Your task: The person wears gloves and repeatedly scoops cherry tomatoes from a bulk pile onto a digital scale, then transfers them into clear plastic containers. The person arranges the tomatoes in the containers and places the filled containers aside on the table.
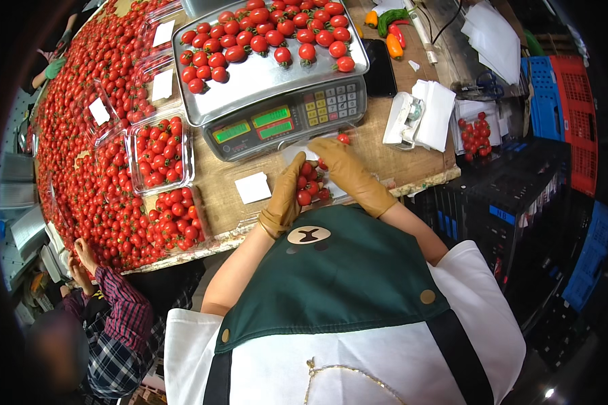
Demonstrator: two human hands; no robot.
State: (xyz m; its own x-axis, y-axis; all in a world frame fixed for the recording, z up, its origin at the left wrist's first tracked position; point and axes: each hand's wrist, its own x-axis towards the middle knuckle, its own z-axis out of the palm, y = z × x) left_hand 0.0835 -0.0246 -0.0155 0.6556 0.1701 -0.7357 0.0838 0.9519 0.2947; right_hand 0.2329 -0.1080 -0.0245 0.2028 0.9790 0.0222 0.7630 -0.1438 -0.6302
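Observation:
Both of my hands wear tan rubber gloves. They meet just in front of my green apron, below the scale. My left hand [282, 197] is cupped along the left side of several red cherry tomatoes [310, 185]. My right hand [352, 174] reaches over them from the right, its fingertips by a white paper slip [298, 150]. Clear plastic shows around these tomatoes, but the gloves hide much of it. Whether either hand grips the plastic or the fruit is hidden. One cherry tomato [343, 138] sits just beyond my right hand.
A digital scale [283, 124] carries loose tomatoes on its steel tray. Left stand filled clear punnets [159, 154] and a large tomato heap [96, 202]. A white card [253, 188], phone [380, 68] and peppers [391, 30] lie around. A co-worker's hands [83, 260] touch the heap.

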